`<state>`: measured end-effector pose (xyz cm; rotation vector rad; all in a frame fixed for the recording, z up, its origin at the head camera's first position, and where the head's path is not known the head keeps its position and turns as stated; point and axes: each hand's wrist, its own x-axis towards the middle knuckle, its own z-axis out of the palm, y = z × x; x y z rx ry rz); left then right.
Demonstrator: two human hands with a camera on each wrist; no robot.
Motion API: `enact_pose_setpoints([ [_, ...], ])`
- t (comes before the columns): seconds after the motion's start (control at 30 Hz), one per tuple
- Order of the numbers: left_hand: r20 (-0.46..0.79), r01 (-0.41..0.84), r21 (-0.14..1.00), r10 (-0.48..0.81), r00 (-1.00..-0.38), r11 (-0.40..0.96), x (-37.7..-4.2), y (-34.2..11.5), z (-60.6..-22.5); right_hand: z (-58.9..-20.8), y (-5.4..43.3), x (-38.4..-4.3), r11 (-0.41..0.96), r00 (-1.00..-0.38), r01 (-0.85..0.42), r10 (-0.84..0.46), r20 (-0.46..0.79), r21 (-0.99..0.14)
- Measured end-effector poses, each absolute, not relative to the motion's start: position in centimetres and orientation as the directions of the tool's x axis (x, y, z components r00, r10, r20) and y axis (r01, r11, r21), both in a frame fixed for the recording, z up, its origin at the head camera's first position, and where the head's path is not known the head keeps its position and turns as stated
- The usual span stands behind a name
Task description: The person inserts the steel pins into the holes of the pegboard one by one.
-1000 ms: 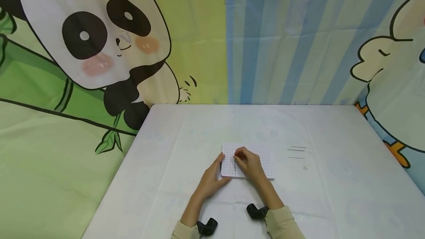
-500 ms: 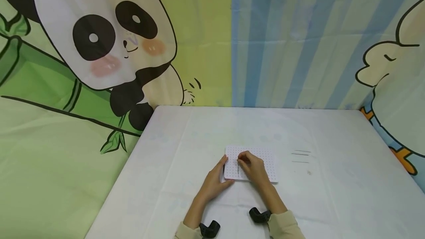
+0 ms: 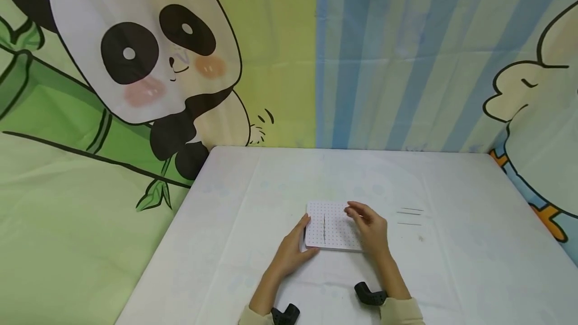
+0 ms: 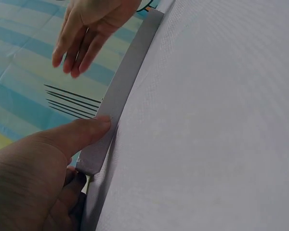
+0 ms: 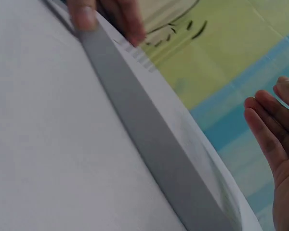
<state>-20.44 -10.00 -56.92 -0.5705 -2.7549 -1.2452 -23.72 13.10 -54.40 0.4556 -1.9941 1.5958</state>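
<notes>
A white board dotted with small holes (image 3: 336,232) lies on the table, and my left hand (image 3: 285,255) grips its left side. In the left wrist view, the thumb (image 4: 89,132) presses the board's near edge while the other fingers curl round the corner. Several thin dark rods (image 4: 72,93) stand up from the board in a row near its left end. My right hand (image 3: 374,229) is over the board's right part with nothing in it. Its fingers are loosely extended in the right wrist view (image 5: 274,130).
Three more thin dark rods (image 3: 410,213) lie side by side on the white-covered table (image 3: 253,204), right of the board. A printed cloth with a panda (image 3: 189,64) hangs behind the table. A black device (image 3: 370,295) is on the right wrist.
My right hand has let go of a rod at the row and moved right across the board, its fingers loosening. The left hand stays at the board's left side. The head view shifted slightly.
</notes>
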Motion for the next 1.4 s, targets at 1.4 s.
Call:
enact_pose_setpoints([
  [1.4, 0.177, 0.334, 0.719, 0.305, -0.936, 0.61, -20.5, -9.9, -56.9, -57.6, 26.2, -23.0, 0.73, -0.867, -0.104, 0.267, 0.421, -0.675],
])
